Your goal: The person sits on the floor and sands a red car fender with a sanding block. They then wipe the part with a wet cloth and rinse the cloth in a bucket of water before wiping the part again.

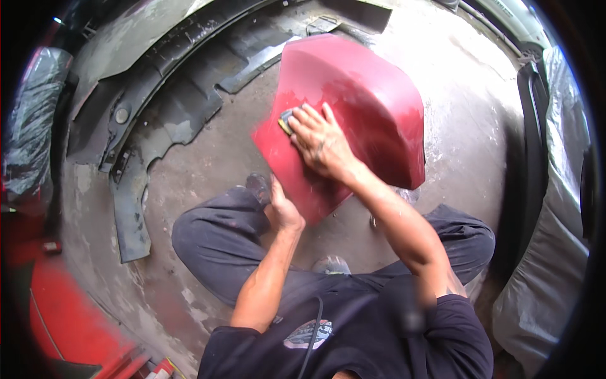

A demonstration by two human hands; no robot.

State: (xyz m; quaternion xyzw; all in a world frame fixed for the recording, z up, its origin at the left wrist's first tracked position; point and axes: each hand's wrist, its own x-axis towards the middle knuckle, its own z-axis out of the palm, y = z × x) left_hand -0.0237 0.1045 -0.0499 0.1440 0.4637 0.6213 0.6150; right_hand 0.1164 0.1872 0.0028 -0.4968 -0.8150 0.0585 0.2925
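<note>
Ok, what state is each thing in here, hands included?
Right hand: spread over the pad, holding it on the panel
Left hand: at the panel's near edge, fingers partly hidden
Pad: partly covered by the right hand
Red panel: curved, glossy in patches
Dark bumper: lying on the floor, scuffed
Silvery cover: draped, creased
Plastic wrapping: crinkled

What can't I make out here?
In the head view:
Underside of the red panel: hidden by its upper face.
Part of the yellow-edged pad: covered by the right grip.
Some fingers of the left grip: hidden by the red panel.
Large red object, lower left: cut off by dark rim.
</note>
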